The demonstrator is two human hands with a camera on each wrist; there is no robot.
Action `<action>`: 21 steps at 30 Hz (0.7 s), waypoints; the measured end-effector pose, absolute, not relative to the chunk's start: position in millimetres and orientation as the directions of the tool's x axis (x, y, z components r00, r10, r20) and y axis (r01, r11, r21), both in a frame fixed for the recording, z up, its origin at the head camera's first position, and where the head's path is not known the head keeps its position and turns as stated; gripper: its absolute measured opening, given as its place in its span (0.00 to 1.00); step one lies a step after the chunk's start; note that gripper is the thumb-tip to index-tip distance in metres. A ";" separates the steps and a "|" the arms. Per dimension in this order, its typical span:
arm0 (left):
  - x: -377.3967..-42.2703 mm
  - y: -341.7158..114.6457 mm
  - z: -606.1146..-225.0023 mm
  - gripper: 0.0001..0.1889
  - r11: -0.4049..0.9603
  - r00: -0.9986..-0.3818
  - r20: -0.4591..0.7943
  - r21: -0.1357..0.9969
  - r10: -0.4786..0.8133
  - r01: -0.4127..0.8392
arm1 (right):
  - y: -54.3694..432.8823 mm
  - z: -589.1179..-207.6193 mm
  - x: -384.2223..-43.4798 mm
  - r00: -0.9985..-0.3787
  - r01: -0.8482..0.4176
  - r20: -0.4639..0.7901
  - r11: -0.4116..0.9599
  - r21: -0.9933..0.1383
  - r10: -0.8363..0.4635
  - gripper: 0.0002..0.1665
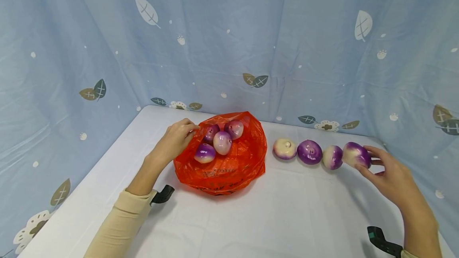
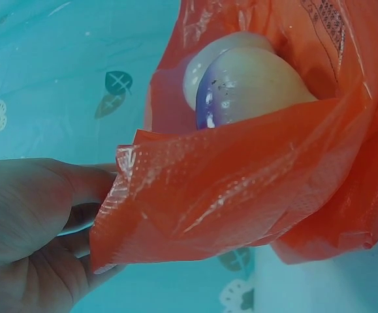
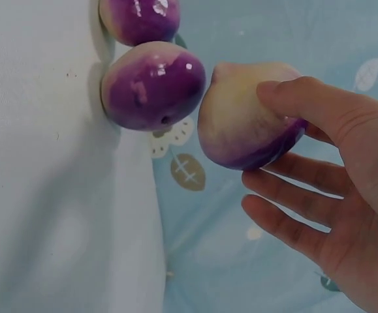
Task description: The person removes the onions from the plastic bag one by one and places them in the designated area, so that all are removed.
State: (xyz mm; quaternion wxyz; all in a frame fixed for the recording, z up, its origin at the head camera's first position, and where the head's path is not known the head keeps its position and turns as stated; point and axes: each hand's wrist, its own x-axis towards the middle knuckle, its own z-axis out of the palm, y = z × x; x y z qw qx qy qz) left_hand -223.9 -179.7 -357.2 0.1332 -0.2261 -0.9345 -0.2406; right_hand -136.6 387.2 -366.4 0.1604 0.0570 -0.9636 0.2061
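A red plastic bag (image 1: pixel 244 170) lies wide open on the table, with several glossy purple-and-white onions (image 1: pixel 222 143) inside it. My left hand (image 1: pixel 176 136) holds the bag's left rim; in the left wrist view its fingertips pass behind the red plastic (image 2: pixel 215 202). At the right, my right hand (image 1: pixel 392 172) grips another onion (image 1: pixel 356 154) between thumb and fingers. That onion (image 3: pixel 247 117) appears raised off the tabletop in the right wrist view. Beside it, a pale onion (image 1: pixel 285 148), a deep purple onion (image 1: pixel 309 152) and a half-white onion (image 1: pixel 332 157) stand in a row.
A white cloth covers the table (image 1: pixel 272 218). Blue patterned curtains (image 1: pixel 215 51) rise behind it and along both sides. Black camera mounts (image 1: pixel 163 194) stick out from both wrists.
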 end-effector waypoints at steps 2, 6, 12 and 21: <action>-224.0 -179.6 -357.4 0.12 0.782 -0.863 0.357 0.391 0.357 0.486 | 388.5 -367.0 -136.3 -0.949 -0.153 0.313 0.913 -0.379 -0.029 0.39; -224.6 -179.0 -357.5 0.12 0.782 -0.858 0.366 0.383 0.359 0.491 | 391.1 -369.6 -136.4 -0.958 -0.128 0.287 0.917 -0.379 -0.015 0.40; -225.4 -178.5 -357.1 0.11 0.785 -0.853 0.378 0.372 0.359 0.495 | 397.0 -376.8 -139.0 -0.953 -0.146 0.301 0.919 -0.367 -0.032 0.39; -225.5 -178.9 -358.2 0.11 0.788 -0.857 0.372 0.373 0.357 0.490 | 404.4 -391.4 -143.4 -0.942 -0.186 0.329 0.924 -0.335 -0.070 0.37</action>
